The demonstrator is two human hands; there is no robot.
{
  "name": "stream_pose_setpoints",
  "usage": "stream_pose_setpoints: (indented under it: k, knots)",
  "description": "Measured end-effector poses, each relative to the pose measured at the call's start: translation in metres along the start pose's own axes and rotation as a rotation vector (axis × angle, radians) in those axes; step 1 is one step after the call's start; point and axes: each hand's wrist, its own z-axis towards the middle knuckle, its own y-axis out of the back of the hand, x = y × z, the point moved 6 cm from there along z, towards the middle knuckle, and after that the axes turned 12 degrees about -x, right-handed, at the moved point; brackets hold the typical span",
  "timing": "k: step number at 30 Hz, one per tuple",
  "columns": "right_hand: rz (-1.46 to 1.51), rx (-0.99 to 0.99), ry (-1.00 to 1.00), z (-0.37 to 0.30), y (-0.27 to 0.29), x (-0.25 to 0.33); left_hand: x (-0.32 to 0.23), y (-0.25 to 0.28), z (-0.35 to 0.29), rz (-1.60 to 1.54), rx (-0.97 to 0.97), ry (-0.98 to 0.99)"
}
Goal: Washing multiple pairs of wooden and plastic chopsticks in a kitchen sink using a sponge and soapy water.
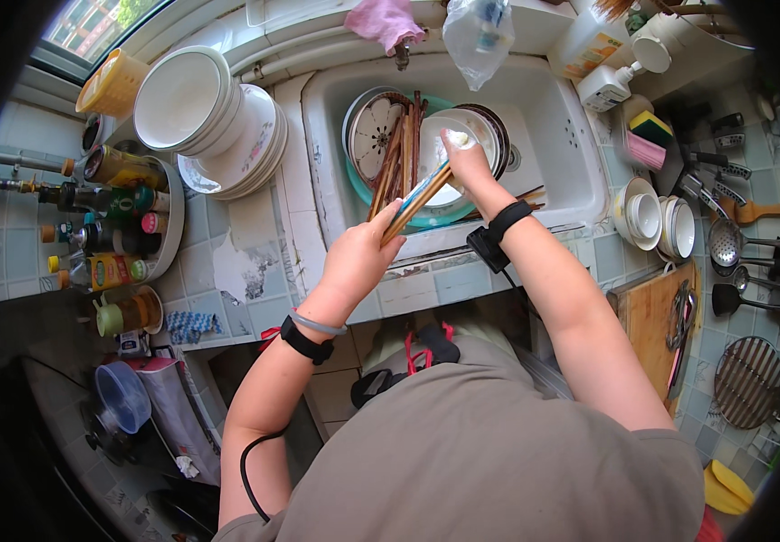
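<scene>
Over the front of the white sink [571,172], a bundle of chopsticks [419,200], some with blue sections, slants between my hands. My left hand [358,257] grips the lower end, fingers wrapped round it. Closed about the upper end is my right hand [468,166]; a white patch shows at its fingers, and I cannot tell whether it is foam or cloth. Below, a teal basin [444,218] in the sink holds more brown chopsticks [399,158], a dark-patterned dish [375,135] and white bowls [431,149], partly hidden by my right hand.
Stacked white bowls [178,99] and plates [259,158] stand left of the sink. Farther left is a tray [173,226] of bottles. Small bowls [643,217], a soap pump bottle [605,88] and a cutting board [643,312] are at right. A plastic bag [479,41] hangs above the sink.
</scene>
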Motion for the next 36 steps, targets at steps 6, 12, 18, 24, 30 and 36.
stream_pose_setpoints:
  k: [6,12,18,24,30,36]
  knots:
    - [0.585,0.224,-0.636,-0.007,-0.011,-0.006,0.025,-0.014,0.001,-0.298,-0.022,0.119]
    - [0.572,-0.013,-0.315,-0.055,-0.021,0.026,0.029,-0.032,0.014,-0.301,0.073,0.307]
    - [0.377,-0.028,-0.153,-0.093,-0.054,0.033,0.006,-0.03,0.034,0.095,-0.063,0.086]
    - [0.519,-0.074,-0.512,-0.025,-0.02,0.009,-0.022,-0.019,0.02,0.194,-0.138,-0.116]
    - [0.7,0.254,-0.467,-0.099,-0.055,0.039,0.029,-0.031,0.044,-0.064,-0.225,0.077]
    - [0.899,0.322,-0.626,-0.074,-0.039,0.033,0.021,-0.05,0.022,-0.895,0.294,0.858]
